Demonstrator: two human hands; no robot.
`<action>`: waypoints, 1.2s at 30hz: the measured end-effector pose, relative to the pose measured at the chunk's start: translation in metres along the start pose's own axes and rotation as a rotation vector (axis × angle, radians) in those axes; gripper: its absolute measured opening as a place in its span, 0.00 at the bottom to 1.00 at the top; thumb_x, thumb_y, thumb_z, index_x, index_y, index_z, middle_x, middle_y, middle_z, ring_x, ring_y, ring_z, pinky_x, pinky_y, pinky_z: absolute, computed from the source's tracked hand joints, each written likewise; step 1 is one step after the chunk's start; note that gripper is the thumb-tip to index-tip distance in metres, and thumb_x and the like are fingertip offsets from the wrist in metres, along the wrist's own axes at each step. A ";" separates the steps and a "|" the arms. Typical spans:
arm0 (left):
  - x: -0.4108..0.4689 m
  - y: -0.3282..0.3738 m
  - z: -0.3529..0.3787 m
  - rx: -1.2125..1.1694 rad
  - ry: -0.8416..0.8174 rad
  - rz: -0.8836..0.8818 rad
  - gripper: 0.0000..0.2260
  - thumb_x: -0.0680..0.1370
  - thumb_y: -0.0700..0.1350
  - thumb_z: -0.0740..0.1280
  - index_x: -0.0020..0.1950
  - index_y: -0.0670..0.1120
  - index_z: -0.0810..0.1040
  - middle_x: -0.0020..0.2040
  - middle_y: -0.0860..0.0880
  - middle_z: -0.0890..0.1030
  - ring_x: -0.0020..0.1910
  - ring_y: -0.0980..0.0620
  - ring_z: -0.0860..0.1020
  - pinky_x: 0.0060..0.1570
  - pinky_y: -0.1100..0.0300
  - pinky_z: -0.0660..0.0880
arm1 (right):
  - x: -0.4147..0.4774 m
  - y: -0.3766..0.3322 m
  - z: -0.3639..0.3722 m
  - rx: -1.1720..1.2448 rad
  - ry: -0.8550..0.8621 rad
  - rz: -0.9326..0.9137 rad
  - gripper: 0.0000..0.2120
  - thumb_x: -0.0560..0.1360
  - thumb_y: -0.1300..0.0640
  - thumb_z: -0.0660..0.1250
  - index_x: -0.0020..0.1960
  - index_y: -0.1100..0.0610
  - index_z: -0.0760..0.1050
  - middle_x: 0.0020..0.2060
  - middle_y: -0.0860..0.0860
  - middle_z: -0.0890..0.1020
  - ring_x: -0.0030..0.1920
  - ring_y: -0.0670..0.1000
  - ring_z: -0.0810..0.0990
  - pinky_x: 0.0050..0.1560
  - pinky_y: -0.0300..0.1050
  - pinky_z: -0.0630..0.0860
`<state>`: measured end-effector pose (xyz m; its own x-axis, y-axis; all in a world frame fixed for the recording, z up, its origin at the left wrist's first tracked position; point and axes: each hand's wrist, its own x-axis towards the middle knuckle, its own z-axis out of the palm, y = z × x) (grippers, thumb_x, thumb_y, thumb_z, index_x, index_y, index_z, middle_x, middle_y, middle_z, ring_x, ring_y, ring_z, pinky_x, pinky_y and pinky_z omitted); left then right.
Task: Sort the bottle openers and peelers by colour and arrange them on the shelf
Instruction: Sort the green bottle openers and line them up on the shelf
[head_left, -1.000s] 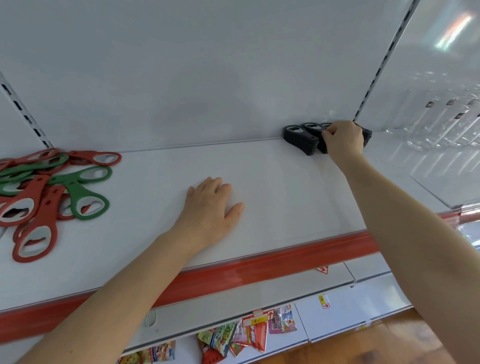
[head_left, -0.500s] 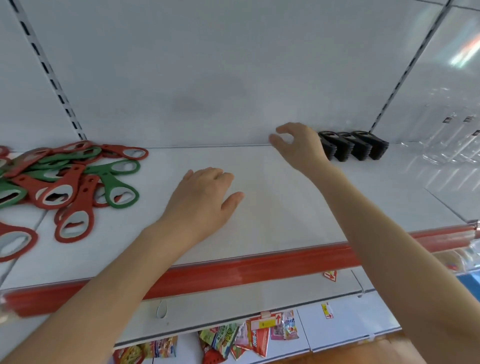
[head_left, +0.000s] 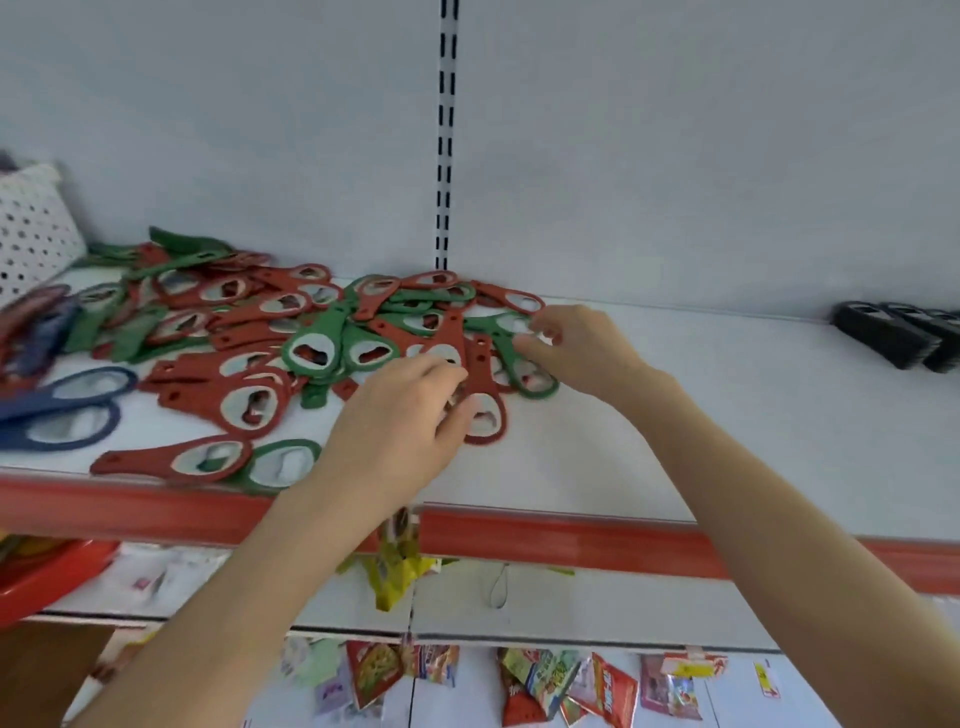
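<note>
A mixed pile of red and green bottle openers (head_left: 311, 332) covers the left half of the white shelf (head_left: 675, 447). My left hand (head_left: 400, 421) reaches into the pile's near right edge, its fingers and thumb curled on a red bottle opener (head_left: 485, 400). Just behind it, my right hand (head_left: 576, 348) hovers with loosely bent fingers over a green opener (head_left: 524, 374) and holds nothing. Blue openers (head_left: 62, 410) lie at the far left. A row of black pieces (head_left: 904, 338) stands against the back wall at the far right.
A white dotted object (head_left: 31, 228) sits at the shelf's back left. The shelf has a red front strip (head_left: 571, 540). Below it, snack packets (head_left: 571, 686) hang and a red tray (head_left: 47, 571) shows at the lower left. A slotted upright (head_left: 445, 156) runs up the back wall.
The view swung left from the black pieces to the pile. My right hand left the black row and moved to the pile; my left hand lifted off the bare shelf and reached into the openers.
</note>
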<state>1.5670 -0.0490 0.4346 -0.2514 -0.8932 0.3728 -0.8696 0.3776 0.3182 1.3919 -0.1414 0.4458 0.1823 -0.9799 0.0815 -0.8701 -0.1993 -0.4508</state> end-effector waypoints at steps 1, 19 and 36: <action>-0.003 -0.011 -0.003 -0.007 0.013 0.005 0.19 0.76 0.52 0.59 0.54 0.39 0.79 0.48 0.44 0.81 0.47 0.44 0.78 0.45 0.53 0.75 | 0.000 -0.007 0.005 -0.046 -0.039 0.036 0.18 0.76 0.48 0.64 0.62 0.56 0.74 0.55 0.54 0.78 0.54 0.55 0.76 0.54 0.47 0.72; 0.003 -0.060 -0.038 -0.757 -0.080 -0.096 0.04 0.71 0.43 0.72 0.44 0.48 0.79 0.36 0.51 0.81 0.30 0.59 0.79 0.35 0.63 0.78 | -0.052 -0.094 0.000 0.474 -0.091 -0.117 0.08 0.72 0.62 0.70 0.39 0.51 0.77 0.27 0.40 0.79 0.30 0.38 0.76 0.35 0.30 0.73; -0.001 -0.062 -0.047 -1.279 -0.171 -0.565 0.11 0.75 0.27 0.60 0.49 0.42 0.75 0.47 0.43 0.82 0.40 0.50 0.84 0.41 0.59 0.81 | 0.046 -0.012 0.020 -0.290 -0.073 0.039 0.14 0.78 0.54 0.61 0.61 0.57 0.75 0.55 0.60 0.76 0.56 0.60 0.74 0.53 0.46 0.68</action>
<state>1.6411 -0.0600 0.4552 -0.1311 -0.9801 -0.1488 0.0896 -0.1612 0.9828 1.4205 -0.1839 0.4371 0.1693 -0.9856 -0.0002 -0.9697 -0.1666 -0.1789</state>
